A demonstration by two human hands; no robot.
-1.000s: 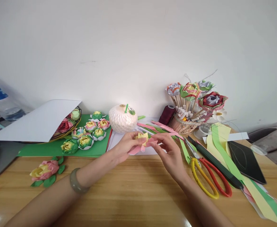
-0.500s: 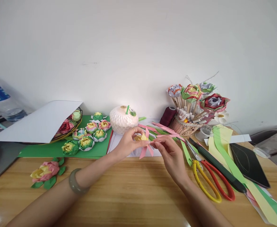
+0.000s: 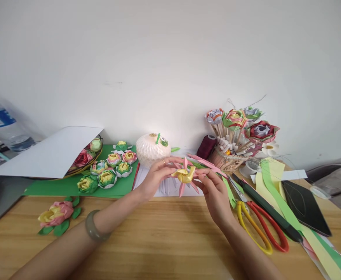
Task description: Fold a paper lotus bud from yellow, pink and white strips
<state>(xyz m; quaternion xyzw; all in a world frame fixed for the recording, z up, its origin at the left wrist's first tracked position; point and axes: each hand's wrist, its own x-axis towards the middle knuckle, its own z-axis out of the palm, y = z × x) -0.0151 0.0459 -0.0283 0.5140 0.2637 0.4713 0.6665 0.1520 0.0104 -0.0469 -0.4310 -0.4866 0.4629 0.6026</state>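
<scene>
A paper flower (image 3: 185, 175) with a folded yellow centre and narrow pink petals is held up between my two hands, above the white paper at mid-table. My left hand (image 3: 160, 174) pinches its left side with thumb and fingers. On the other side my right hand (image 3: 214, 188) grips a pink petal between thumb and fingertips. The yellow centre faces me. Behind the hands lie pink and green paper strips (image 3: 207, 162), partly hidden. A finished pink and yellow paper flower (image 3: 55, 214) with green leaves rests on the wood at the left.
Several paper flowers (image 3: 108, 177) sit on green card (image 3: 54, 187). A foam-wrapped round object (image 3: 151, 151) stands against the wall. At right are scissors (image 3: 262, 225), a dark green-handled tool (image 3: 271, 210), a black tablet (image 3: 306, 208), maroon thread (image 3: 207, 147) and a flower basket (image 3: 227, 159).
The flower has been turned so its yellow centre shows fully between my hands. My left fingers have straightened out along its back, and my right hand has shifted slightly right.
</scene>
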